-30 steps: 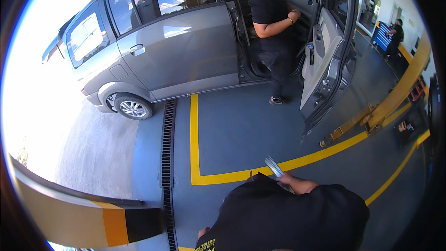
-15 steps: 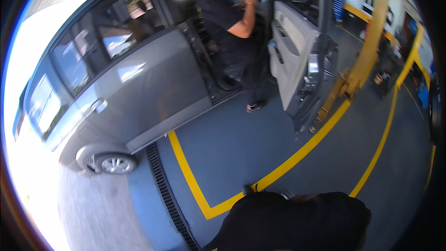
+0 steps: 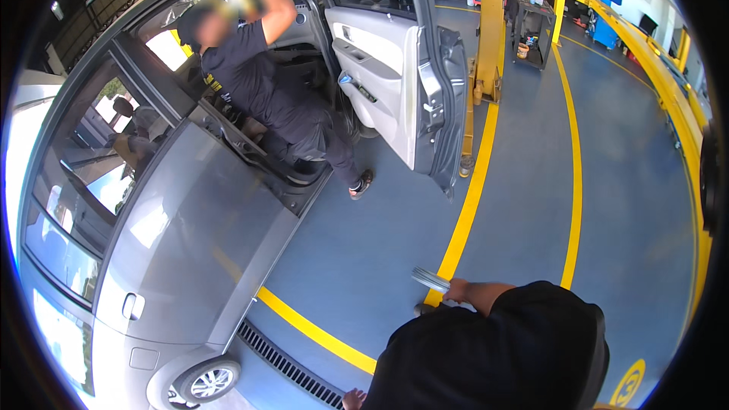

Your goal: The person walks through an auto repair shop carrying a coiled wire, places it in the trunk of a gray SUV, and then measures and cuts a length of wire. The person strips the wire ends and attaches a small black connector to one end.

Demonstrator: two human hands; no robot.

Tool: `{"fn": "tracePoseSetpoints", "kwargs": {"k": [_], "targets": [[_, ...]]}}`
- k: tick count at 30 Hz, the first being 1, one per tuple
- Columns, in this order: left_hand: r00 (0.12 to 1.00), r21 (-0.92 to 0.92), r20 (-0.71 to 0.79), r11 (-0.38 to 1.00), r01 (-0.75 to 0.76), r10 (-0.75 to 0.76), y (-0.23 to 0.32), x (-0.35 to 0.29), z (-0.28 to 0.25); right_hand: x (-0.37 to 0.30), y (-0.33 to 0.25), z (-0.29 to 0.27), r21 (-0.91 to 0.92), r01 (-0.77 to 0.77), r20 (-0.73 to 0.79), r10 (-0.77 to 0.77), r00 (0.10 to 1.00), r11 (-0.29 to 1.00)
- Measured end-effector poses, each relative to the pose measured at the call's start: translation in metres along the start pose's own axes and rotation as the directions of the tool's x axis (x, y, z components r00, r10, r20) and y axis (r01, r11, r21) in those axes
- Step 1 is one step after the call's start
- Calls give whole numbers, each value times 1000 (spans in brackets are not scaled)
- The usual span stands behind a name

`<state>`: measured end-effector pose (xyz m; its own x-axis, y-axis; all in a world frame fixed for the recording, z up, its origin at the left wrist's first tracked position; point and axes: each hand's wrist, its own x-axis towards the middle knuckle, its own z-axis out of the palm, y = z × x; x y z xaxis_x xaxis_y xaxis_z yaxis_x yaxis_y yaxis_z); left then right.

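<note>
My right hand is closed around one end of a silvery-grey thing with parallel ridges, held low over the floor; its exact kind is unclear. My left hand shows only in part at the lower edge, near the floor drain. Its visible fingers look loosely apart, with nothing seen in them. Ahead on the left stands a grey car with its front door wide open. In that doorway a co-worker in dark clothes leans toward the cabin, an arm raised to the roof edge.
A yellow lift post rises beyond the open door. Yellow lines mark the blue-grey floor, and a slotted drain runs beside the car's rear wheel. Farther off are a dark tool cart and a yellow ramp at right.
My view has shifted forward along the car. My right hand with the ridged thing and part of my left hand have come into sight. The co-worker has raised an arm to the roof edge.
</note>
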<state>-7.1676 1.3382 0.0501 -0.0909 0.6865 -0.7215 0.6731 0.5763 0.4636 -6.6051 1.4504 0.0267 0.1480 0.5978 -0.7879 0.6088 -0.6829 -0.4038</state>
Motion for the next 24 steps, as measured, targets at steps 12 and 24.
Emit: {"fn": "tracePoseSetpoints", "kwargs": {"k": [12,24], "targets": [[996,-128,-41,989,67,-73,-207,22,-164,-38,-244,190,-420,81,-12,-95,995,904],[647,-764,-432,636,108,-628,-582,-121,-313,-28,-450,461,-609,314,355,-104,929,728]]}}
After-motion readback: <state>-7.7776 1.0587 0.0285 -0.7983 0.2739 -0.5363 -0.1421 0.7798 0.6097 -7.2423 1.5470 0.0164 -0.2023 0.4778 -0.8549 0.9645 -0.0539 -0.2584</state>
